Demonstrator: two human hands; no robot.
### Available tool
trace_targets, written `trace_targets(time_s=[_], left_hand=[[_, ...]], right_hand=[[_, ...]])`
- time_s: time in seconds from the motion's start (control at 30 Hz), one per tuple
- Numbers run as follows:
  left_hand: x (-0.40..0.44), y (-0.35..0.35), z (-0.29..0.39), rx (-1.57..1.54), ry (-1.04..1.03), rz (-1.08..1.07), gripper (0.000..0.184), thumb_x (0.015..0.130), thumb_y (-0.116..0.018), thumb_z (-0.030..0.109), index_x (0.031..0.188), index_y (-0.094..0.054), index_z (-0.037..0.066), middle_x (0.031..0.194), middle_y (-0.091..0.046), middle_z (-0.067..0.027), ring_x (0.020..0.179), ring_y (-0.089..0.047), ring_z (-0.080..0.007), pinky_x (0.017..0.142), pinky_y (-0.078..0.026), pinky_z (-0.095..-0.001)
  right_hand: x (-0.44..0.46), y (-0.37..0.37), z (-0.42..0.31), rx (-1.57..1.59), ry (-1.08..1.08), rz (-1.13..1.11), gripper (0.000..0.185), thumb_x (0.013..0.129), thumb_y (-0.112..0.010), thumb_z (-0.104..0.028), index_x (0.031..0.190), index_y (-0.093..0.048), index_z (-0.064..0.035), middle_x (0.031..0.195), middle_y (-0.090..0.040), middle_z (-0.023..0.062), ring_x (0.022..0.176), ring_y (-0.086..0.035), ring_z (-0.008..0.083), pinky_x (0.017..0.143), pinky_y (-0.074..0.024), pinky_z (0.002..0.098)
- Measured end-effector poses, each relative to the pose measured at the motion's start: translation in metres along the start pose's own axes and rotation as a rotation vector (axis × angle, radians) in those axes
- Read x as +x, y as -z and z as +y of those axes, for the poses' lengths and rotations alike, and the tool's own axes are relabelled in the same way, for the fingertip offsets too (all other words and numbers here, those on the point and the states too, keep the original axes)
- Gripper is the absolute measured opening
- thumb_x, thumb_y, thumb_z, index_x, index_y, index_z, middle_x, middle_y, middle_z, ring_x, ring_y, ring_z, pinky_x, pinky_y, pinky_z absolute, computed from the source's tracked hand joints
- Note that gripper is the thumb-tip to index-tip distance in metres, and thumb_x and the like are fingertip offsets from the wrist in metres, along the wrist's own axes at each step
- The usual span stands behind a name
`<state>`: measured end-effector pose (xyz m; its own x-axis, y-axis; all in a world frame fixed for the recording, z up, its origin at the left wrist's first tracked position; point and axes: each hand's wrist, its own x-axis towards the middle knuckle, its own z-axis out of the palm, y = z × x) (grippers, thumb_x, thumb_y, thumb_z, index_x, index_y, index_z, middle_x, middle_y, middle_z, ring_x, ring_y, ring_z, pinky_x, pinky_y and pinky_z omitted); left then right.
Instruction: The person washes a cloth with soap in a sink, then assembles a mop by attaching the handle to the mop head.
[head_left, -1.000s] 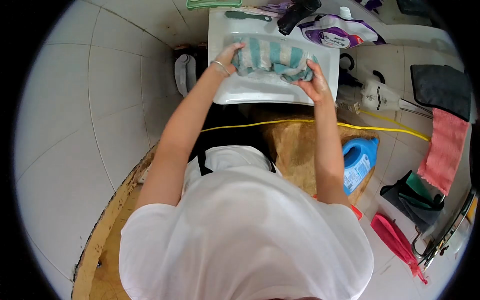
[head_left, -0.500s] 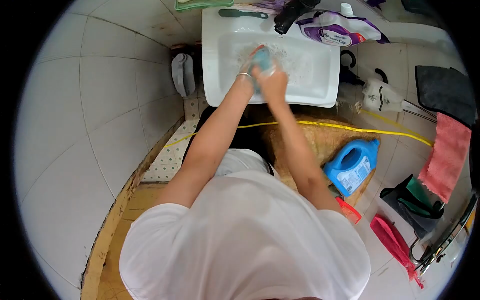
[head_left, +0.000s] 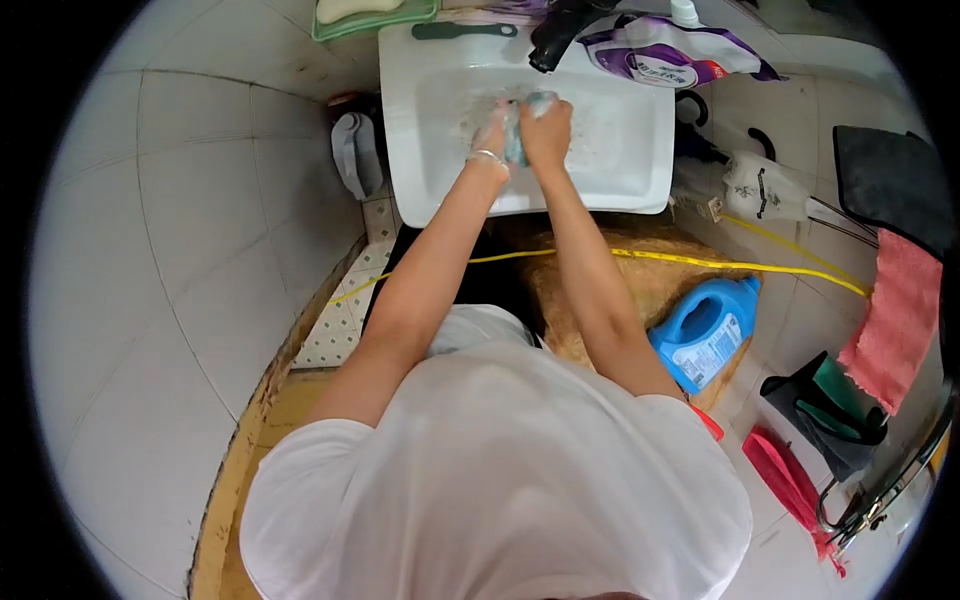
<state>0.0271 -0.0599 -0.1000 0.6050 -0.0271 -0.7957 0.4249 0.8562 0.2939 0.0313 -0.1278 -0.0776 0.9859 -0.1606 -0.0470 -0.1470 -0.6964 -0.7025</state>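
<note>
A: Finger status?

B: Right hand was clenched on the pale teal, wet fabric cloth. Left hand was against its other side; couldn't tell how far those fingers had closed.

A: Cloth location?

B: Bunched between both hands, above the white, glossy, rectangular basin. Dark specks lay around the fingers.

A: Step?

B: Read it as rubbing or squeezing, my judgement. Next move called for a firm hold both sides, cloth kept inside the rim, fresh folds brought under the fingers. Slick fabric could have slipped.

A: Further out?

B: Black tap just beyond the fingertips, purple-and-white soft pouch beyond them to the right. Blue plastic jug well apart, right of the fingers and back toward the body.
</note>
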Motion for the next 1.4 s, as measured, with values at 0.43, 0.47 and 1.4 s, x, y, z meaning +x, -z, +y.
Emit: trace_targets(time_s=[0.43,0.47,1.4], left_hand=[[0.02,0.03,0.004,-0.425,0.237,-0.631,0.034,0.091,-0.04,0.038,0.102,-0.055,0.01,0.099,-0.06,-0.0064,0.088,-0.058,-0.0224,0.079,-0.048,-0.0359],[0.028,0.039,0.001,-0.618,0.32,-0.832,0.033,0.091,-0.04,0.038,0.102,-0.055,0.01,0.097,-0.06,-0.0057,0.086,-0.058,-0.0212,0.078,-0.048,-0.0351],[0.006,0.015,0.02,-0.111,0.069,-0.229,0.025,0.085,-0.053,0.03,0.097,-0.056,0.008,0.086,-0.061,-0.0083,0.079,-0.059,-0.0222,0.072,-0.049,-0.0365]], right_hand=[[0.014,-0.009,0.008,-0.018,0.034,-0.018,0.047,0.07,-0.067,-0.033,0.103,-0.055,-0.0004,0.107,-0.05,0.0221,0.094,-0.054,0.0388,0.079,-0.0435,0.0441],[0.009,-0.01,0.006,-0.03,0.032,-0.018,0.046,0.071,-0.066,-0.032,0.102,-0.055,-0.0008,0.106,-0.051,0.0217,0.094,-0.053,0.0386,0.08,-0.0433,0.0438],[-0.016,0.001,-0.026,0.161,-0.105,0.079,0.038,0.074,-0.066,-0.025,0.101,-0.054,-0.0015,0.098,-0.056,0.0213,0.088,-0.053,0.0385,0.081,-0.0416,0.0387]])
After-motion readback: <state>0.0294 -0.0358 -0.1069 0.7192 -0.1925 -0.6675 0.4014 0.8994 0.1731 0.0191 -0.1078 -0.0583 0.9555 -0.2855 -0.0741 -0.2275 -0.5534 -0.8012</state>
